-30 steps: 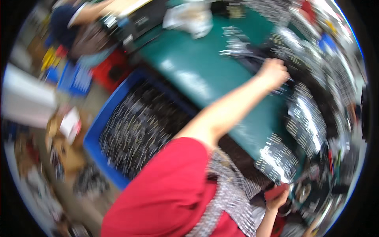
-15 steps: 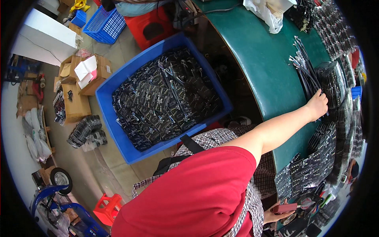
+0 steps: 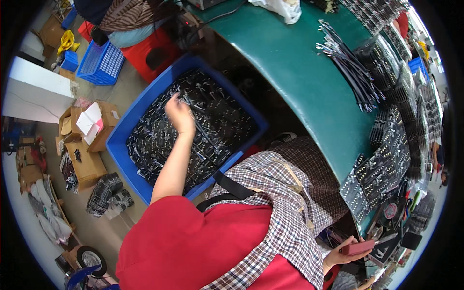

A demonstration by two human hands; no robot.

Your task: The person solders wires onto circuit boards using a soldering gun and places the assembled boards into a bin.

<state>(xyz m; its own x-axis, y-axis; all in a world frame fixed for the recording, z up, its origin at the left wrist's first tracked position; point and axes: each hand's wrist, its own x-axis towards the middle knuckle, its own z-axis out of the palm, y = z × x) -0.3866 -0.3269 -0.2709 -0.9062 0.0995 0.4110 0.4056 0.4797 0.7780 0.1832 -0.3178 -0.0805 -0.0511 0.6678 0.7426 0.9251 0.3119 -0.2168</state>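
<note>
Green worktable (image 3: 309,77) curves along the right side, covered with bundles of black strips (image 3: 350,67). Down on the floor sits a blue bin (image 3: 123,145) full of black parts (image 3: 217,125). Left hand (image 3: 180,115) is in there, fingers closed on a few. Right hand (image 3: 340,253) grips a small red case (image 3: 356,248) near the table edge.

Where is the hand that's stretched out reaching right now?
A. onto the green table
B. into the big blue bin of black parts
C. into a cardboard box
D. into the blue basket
B: the left hand is down among the black parts in the blue bin.
</note>
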